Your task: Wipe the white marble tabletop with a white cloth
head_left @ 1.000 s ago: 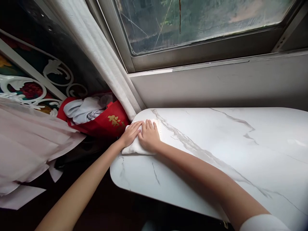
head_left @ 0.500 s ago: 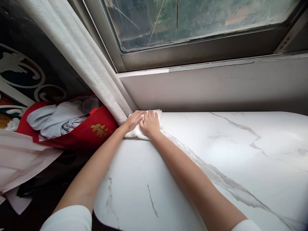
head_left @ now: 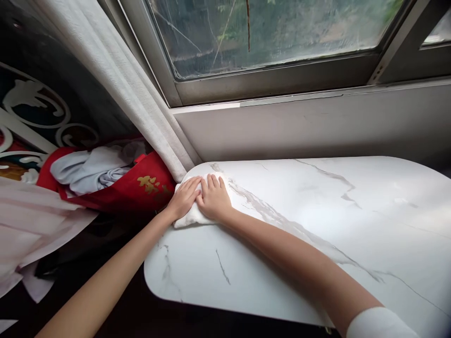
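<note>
A folded white cloth (head_left: 194, 218) lies on the left end of a white marble-patterned table (head_left: 317, 202). My left hand (head_left: 184, 198) rests flat on the cloth's left part, close to the table's left edge. Beside it, my right hand (head_left: 214, 198) presses down on the cloth with fingers stretched out. The two hands touch or nearly touch at the thumbs. Both palms, and the part of the cloth beneath them, are hidden.
A pale curtain (head_left: 141, 103) hangs against the table's back left corner. Left of the table is a red bag (head_left: 148, 183) with light grey fabric (head_left: 88, 169) in it. Behind the table rise a low wall (head_left: 282, 129) and a metal-framed window (head_left: 275, 77).
Both hands and the cloth have moved from the back left corner toward me and slightly left along the table. The view has shifted, showing more of the table's left edge.
</note>
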Demonstrator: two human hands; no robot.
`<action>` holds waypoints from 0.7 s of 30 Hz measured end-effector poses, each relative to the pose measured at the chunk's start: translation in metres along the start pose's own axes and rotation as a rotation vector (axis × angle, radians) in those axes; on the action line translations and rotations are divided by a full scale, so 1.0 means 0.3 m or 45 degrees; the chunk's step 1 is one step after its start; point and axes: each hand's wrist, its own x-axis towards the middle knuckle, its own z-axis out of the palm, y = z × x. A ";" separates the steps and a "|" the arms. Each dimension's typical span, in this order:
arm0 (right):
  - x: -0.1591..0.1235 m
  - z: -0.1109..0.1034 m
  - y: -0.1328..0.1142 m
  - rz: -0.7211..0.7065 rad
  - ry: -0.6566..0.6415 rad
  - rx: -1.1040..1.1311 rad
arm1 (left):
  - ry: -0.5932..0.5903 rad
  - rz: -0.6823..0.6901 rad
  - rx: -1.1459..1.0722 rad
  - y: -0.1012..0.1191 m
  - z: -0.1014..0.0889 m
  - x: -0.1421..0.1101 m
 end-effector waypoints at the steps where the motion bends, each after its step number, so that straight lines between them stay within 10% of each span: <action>1: -0.040 -0.009 -0.023 -0.028 -0.008 0.004 | 0.002 -0.014 0.010 0.021 -0.007 -0.054; 11: -0.397 -0.134 -0.137 -0.276 -0.196 0.057 | 0.029 -0.048 0.058 0.233 -0.013 -0.445; 21: -0.409 -0.188 -0.070 -0.186 -0.331 0.195 | -0.029 -0.058 0.067 0.315 0.015 -0.421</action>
